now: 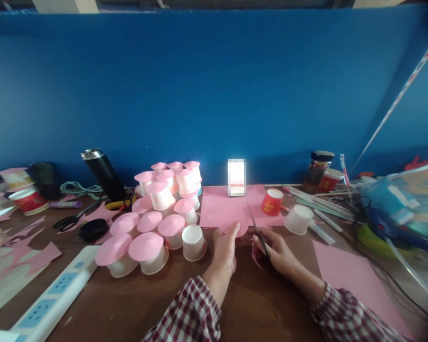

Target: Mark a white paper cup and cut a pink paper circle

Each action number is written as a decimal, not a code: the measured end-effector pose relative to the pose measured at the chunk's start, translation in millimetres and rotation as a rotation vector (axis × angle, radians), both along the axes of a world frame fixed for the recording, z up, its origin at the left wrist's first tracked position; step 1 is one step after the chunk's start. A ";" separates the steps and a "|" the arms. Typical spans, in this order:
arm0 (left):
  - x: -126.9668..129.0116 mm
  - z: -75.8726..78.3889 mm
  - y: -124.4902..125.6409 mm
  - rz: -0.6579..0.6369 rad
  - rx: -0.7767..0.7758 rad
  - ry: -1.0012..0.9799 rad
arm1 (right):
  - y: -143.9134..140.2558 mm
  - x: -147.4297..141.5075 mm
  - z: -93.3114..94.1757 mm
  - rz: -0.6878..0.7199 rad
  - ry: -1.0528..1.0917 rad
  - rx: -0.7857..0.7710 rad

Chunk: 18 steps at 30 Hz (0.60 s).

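My left hand [225, 249] pinches a small pink paper piece [241, 230] with a curved edge, its thumb on top. Just to the right, my right hand [276, 249] is closed round dark-handled scissors [252, 218], blades pointing up and away. A bit of pink paper hangs below my right fingers. Behind both hands lies a pink sheet [217, 206] with a red paper cup [272, 203] upside down on it. A white paper cup [194, 243] stands left of my left hand, and an overturned white cup [298, 219] is beyond my right hand.
Several upturned cups with pink cone tops [148, 247] crowd the left, near a black flask [103, 173]. A white power strip [59, 299] lies front left. At right are another pink sheet [356, 285], glue sticks [323, 232], a jar [318, 172] and a plastic bag [410, 204].
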<state>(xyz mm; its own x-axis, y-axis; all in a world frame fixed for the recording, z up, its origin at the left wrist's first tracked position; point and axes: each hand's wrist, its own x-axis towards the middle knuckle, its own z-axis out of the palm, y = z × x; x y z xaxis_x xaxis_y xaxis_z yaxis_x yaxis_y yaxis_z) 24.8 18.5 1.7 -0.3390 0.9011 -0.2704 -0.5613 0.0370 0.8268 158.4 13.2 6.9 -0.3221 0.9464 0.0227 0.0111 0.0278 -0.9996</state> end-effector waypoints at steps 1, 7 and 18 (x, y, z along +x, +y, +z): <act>-0.2 -0.3 -0.1 0.001 0.006 0.002 | 0.2 0.8 0.6 -0.015 -0.008 0.025; -1.1 2.7 -1.3 -0.034 0.011 -0.037 | 2.1 4.8 0.6 -0.068 -0.045 0.095; -0.2 9.5 -2.5 -0.089 0.051 -0.070 | -0.7 -0.9 1.0 0.005 0.010 0.043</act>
